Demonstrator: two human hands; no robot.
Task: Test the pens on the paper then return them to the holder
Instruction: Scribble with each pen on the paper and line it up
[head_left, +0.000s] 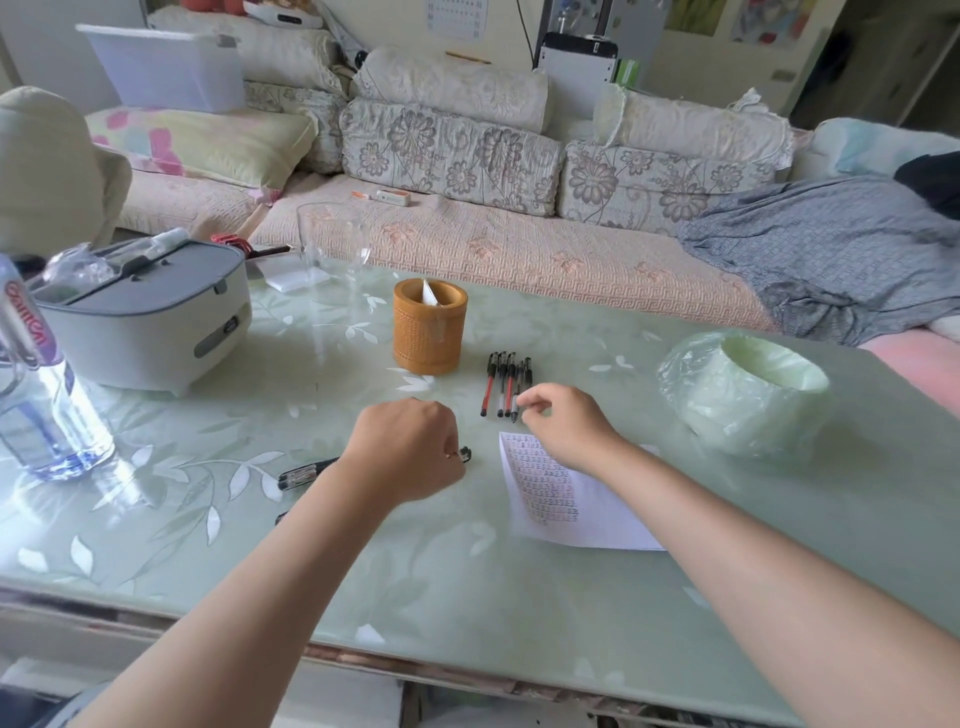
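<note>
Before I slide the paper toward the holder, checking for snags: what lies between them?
In the head view, a row of pens lies between the holder and the paper, with the right hand at their near ends.

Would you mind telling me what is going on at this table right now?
A person is testing pens. The left hand grips a black pen left of the scribbled paper, while the right hand reaches the row of pens lying beside the brown holder; whether it has pinched one is unclear.
</note>
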